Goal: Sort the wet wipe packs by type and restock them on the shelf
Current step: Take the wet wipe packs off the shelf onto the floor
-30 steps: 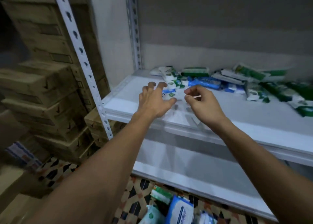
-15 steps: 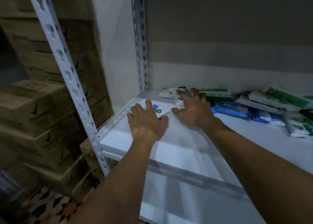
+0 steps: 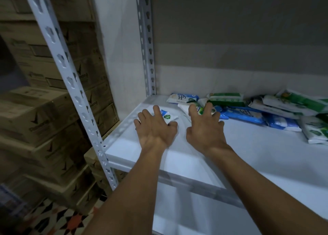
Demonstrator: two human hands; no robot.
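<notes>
White with a blue band and green badge, the small pack (image 3: 167, 117) lies near the shelf's (image 3: 248, 146) left edge under your left hand (image 3: 155, 128), whose fingers spread flat over it, thumb at its near corner, pressing rather than gripping. Your right hand (image 3: 204, 128) reaches with splayed, empty fingers toward the mixed heap (image 3: 248, 108) along the back edge. Its nearest pack (image 3: 186, 107) touches your fingertips, long axis running left to right.

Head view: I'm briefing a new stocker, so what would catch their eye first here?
Two bare hands reach onto the white shelf: the left hand presses a small white pack near the left corner, the right hand spreads over packs beside it. Behind them, a jumbled row of green and blue wipe packs lines the wall.
</notes>
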